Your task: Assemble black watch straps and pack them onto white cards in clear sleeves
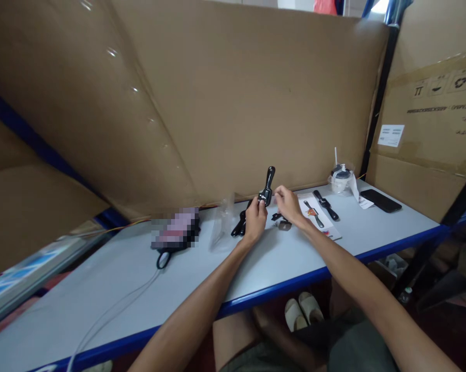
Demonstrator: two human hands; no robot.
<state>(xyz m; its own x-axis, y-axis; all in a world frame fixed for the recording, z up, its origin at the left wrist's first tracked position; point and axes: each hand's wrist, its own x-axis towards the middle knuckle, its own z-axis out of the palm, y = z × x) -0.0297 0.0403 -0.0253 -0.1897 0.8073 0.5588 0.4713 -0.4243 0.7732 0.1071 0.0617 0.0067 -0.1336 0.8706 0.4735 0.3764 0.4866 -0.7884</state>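
My left hand [255, 219] is closed around a black watch [267, 187], gripping it at the watch body with one strap sticking up and the other hanging down to the table. My right hand [288, 204] pinches at the right side of the watch body, fingers pressed together. Just under the right hand lie small dark parts [281, 223] on the table [101, 294].
A paper sheet [321, 219] with a printed watch picture and a second black watch strap [326, 205] lie to the right. Further right are a plastic cup with a straw [342, 179] and a black phone [380, 200]. A clear bag [222, 223] and a blurred object [175, 233] are left. Cardboard walls stand behind.
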